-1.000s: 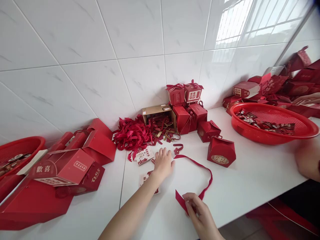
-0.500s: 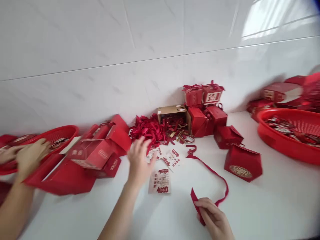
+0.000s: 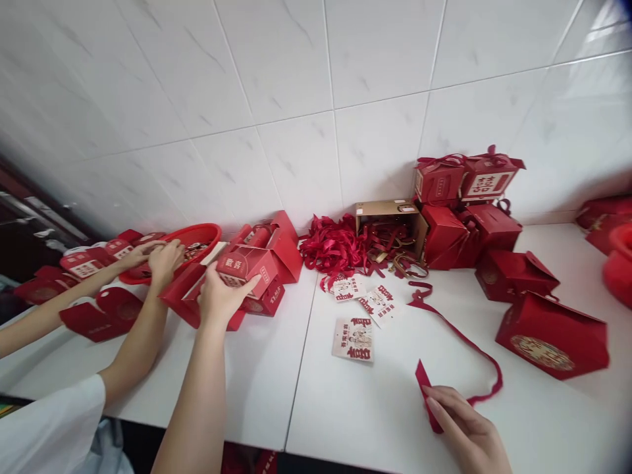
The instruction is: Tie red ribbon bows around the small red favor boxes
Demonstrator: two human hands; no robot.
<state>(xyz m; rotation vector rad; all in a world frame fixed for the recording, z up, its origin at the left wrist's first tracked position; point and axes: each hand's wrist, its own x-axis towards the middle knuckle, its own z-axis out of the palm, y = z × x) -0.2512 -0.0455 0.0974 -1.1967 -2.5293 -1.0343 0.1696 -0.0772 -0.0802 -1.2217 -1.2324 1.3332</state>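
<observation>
My left hand (image 3: 222,299) is wrapped round a small red gift box (image 3: 247,266) with white lettering, in the pile of red boxes at the left of centre. Between the thumb and fingers of my right hand (image 3: 467,424) is pinched one end of a red ribbon (image 3: 486,355). The rest of this ribbon curves over the white table (image 3: 345,415) toward the back. Several printed cards (image 3: 353,339) lie flat between my hands. Behind them is a heap of loose red ribbons (image 3: 332,247).
A cardboard box (image 3: 390,209) on its side holds more ribbons. Red gift boxes (image 3: 555,336) stand at the right, some stacked and tied with bows. At the left, a co-worker's hands (image 3: 165,257) reach into a red basket (image 3: 210,232). Another red basket (image 3: 617,270) shows at the right edge.
My left hand has moved left from above the cards to the box pile and taken hold of a red gift box. My right hand still pinches the ribbon. The view has turned left.
</observation>
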